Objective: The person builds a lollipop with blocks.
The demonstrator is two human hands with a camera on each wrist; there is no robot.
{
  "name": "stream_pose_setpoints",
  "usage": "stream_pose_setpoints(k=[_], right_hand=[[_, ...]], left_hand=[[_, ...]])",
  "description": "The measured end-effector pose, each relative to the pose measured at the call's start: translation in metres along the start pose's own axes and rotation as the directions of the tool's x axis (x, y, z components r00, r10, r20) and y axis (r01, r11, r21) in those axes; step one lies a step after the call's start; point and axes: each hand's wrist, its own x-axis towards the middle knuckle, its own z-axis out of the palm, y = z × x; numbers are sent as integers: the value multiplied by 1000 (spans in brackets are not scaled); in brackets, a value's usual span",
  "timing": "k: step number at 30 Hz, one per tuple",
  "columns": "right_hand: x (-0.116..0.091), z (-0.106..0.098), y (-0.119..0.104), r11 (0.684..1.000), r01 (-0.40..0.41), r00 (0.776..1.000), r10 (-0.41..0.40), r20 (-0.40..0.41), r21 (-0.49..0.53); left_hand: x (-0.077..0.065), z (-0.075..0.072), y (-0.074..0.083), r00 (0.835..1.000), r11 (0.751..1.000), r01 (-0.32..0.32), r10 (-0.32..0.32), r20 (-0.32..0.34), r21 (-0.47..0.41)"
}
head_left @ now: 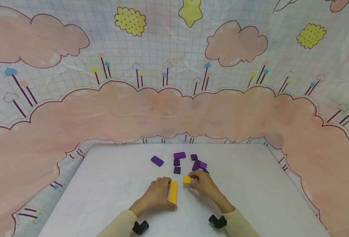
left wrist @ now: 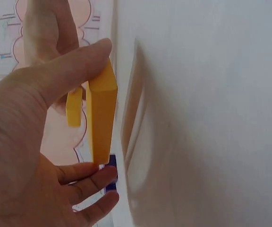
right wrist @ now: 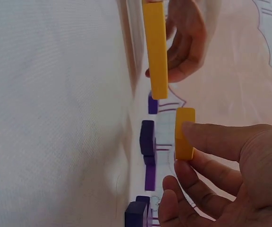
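Observation:
My left hand [head_left: 157,194] grips a long yellow block [head_left: 173,192] by its two ends, thumb at the near end and fingers at the far end. In the left wrist view this long block [left wrist: 102,113] is held above the white surface, its shadow beside it. A smaller yellow block [head_left: 187,180] is pinched between the thumb and fingers of my right hand [head_left: 205,186]. That small block [right wrist: 184,134] also hangs above the surface in the right wrist view. A narrow gap separates the two yellow blocks.
Several purple blocks lie beyond the hands on the white table [head_left: 109,184]: a slanted one [head_left: 157,161] at the left, a column with a long block [head_left: 179,155] at its top, and a cluster [head_left: 196,165] at the right. A patterned cloth [head_left: 174,112] rises behind.

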Motion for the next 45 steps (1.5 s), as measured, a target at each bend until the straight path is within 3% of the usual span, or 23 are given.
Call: stream_pose_setpoints(k=[8, 19, 36, 45], right_hand=[[3, 2, 2, 1000, 24, 1000, -24, -2, 3], [6, 7, 4, 1000, -9, 1000, 9, 11, 2], [9, 17, 3, 1000, 0, 1000, 0, 18, 32], [12, 22, 8, 999, 32, 999, -32, 30, 4]], left_hand=[[-9, 6, 19, 999, 999, -3, 5, -49, 36], [-16, 12, 36, 999, 998, 24, -22, -45, 55], [-15, 28, 40, 998, 993, 32, -24, -66, 114], [-17, 28, 36, 997, 997, 37, -33, -65, 60]])
